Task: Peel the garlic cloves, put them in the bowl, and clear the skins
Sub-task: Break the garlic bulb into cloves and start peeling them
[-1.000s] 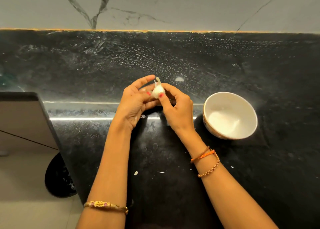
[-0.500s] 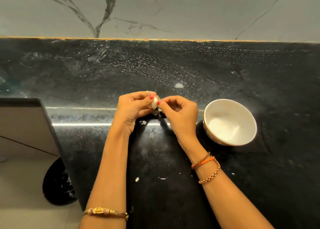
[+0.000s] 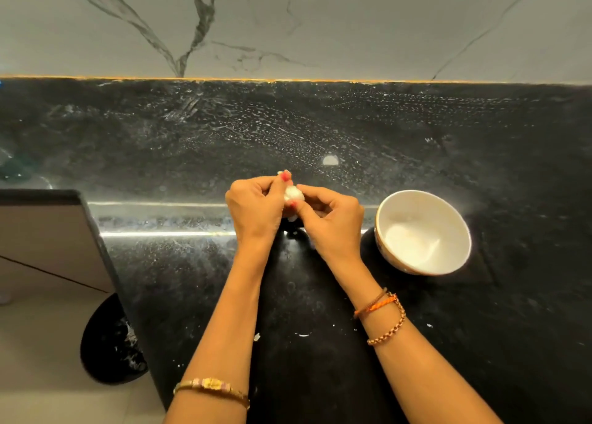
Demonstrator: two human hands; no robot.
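A white garlic clove (image 3: 293, 194) is held above the black countertop (image 3: 448, 135), between the two hands, a little left of the scene's middle. It is pinched from the left by the left hand (image 3: 256, 209), whose fingers are curled and whose thumb, with a red nail, lies over the far side of the clove. From the right it is pinched by the right hand (image 3: 333, 221), the fingers curled and the thumb tip, also red-nailed, pressed on the near side. Only a small part of the clove is seen; the rest is hidden behind the fingers. A small white piece is seen just under the clove, but it cannot be told whether it is skin.

Near the right hand, on its right side, a white bowl (image 3: 461, 228) is standing upright on the countertop, apart from the hand. Nothing can be made out inside it.

A few small white skin bits (image 3: 302, 335) are lying on the countertop nearer to the person, between the two forearms. A gold bracelet (image 3: 211, 386) is worn on the left forearm, and an orange thread with a chain bracelet (image 3: 389, 332) on the right wrist.

At the near left, below the counter's edge, a black bin (image 3: 109, 343) is seen on the pale floor. At the far side the countertop is met by a marble wall (image 3: 352, 32) with dark veins.
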